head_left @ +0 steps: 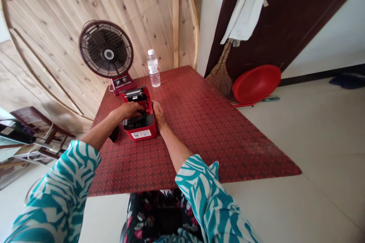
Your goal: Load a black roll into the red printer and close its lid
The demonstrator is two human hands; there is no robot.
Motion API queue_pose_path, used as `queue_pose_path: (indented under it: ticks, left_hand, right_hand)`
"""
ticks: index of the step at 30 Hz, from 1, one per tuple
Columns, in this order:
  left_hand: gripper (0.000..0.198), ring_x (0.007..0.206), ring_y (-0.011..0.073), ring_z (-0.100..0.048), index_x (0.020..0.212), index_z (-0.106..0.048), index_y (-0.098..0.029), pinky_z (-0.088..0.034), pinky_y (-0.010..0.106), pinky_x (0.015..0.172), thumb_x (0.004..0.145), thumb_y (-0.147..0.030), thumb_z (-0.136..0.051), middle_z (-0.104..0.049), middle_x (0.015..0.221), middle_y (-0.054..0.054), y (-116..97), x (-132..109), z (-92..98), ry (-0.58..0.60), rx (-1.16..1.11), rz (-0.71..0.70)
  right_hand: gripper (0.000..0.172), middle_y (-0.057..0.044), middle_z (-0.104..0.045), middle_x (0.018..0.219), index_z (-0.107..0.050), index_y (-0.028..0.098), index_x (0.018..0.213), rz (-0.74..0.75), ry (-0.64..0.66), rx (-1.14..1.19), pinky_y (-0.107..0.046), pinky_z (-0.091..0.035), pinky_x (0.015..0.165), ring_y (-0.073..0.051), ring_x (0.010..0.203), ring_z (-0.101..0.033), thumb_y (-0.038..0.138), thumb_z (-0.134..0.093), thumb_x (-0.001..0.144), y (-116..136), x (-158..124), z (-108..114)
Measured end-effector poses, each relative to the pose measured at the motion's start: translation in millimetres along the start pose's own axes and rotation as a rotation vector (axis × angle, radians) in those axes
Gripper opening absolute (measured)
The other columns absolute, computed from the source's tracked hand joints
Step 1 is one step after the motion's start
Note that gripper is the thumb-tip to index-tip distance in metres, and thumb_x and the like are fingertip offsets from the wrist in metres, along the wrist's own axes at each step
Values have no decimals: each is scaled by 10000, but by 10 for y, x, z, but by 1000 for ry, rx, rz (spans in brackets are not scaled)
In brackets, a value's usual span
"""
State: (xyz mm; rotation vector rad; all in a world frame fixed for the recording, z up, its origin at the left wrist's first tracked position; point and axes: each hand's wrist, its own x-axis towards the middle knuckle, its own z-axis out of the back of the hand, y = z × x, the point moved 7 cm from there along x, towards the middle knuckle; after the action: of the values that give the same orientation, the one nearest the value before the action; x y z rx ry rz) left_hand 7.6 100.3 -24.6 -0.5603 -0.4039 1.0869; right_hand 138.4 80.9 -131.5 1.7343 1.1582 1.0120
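Inside the red machine, near the far left part of the table, the left hand dips its bent fingers into the open well; whether they have hold of anything cannot be told. The right hand lies half curled along the machine's right wall, its fingertips partly hidden and its grip unclear. The lid stands raised at the back, with a dark roller set in its underside. Just left of the machine lies a small black object. Behind are the fan and, to its right, an upright clear bottle, capped in white, with clear contents. Farther off, a red basin leans tilted near the broom.
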Motion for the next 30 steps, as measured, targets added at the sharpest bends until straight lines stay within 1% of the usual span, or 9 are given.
queue_pose_path:
  ticks: [2,4,10,15,17,20,23,26,30]
  left_hand:
    - [146,809,225,-689,820,-768,-263,-494,279,742,711,-220,-681,-762,841,34,-59,-30,-170,257,392,-47]
    - [267,943,247,-691,1024,-749,-252,-496,299,784,791,-241,-619,-759,1026,59,-98,-92,-206,363,646,-78]
    - [364,1070,227,-673,1207,-671,-271,-502,293,854,866,-205,-562,-716,1188,52,-286,-298,26,120,674,-160]
    - [341,881,191,-685,1206,-650,-244,-513,288,775,870,-295,-624,-723,1083,52,-322,-597,251,-203,472,-261]
    - [353,756,162,-658,1166,-657,-214,-511,278,721,838,-343,-669,-721,948,40,-184,-709,433,-378,245,-266]
    - [404,668,139,-626,1097,-640,-187,-501,253,629,770,-409,-727,-694,845,25,232,-807,707,-598,-188,-203]
    - [468,632,132,-620,1087,-590,-200,-495,239,583,695,-395,-756,-670,803,3,620,-804,839,-695,-492,-155]
    - [444,649,144,-631,1060,-583,-201,-492,245,595,660,-320,-734,-665,790,-2,844,-699,812,-651,-423,-10]
    - [323,837,229,-673,958,-605,-202,-494,307,713,671,-301,-714,-699,883,38,990,-541,718,-553,81,284]
  right_hand:
    - [465,-28,-728,1188,-694,256,1088,-2,8,8,-372,-450,1097,-192,1152,-632,607,-472,877,15,-10,-8]
    - [468,-31,-729,1190,-693,254,1094,-12,8,8,-370,-453,1090,-196,1148,-635,606,-477,874,20,-18,-6]
    - [490,-39,-714,1224,-674,250,1126,-63,25,17,-389,-444,1096,-205,1171,-628,613,-484,857,-2,-21,-6]
    - [474,-34,-705,1236,-675,257,1115,-84,24,5,-389,-442,1094,-203,1178,-626,605,-490,851,-6,-14,-5]
    - [467,-41,-701,1246,-675,253,1120,-88,25,-4,-387,-437,1100,-205,1193,-618,590,-494,854,-6,-15,-5]
    - [467,-45,-706,1241,-677,247,1122,-73,25,-6,-374,-431,1105,-203,1216,-604,586,-506,851,10,-23,0]
    - [475,-53,-703,1244,-680,237,1122,-58,21,-20,-377,-426,1108,-207,1219,-599,584,-501,851,36,-30,11]
    - [459,-61,-701,1244,-681,232,1117,-53,24,-44,-386,-426,1107,-209,1215,-598,562,-498,856,47,-34,19]
    - [418,-46,-704,1239,-682,247,1102,-37,26,-39,-393,-422,1109,-205,1210,-601,538,-501,862,18,-20,20]
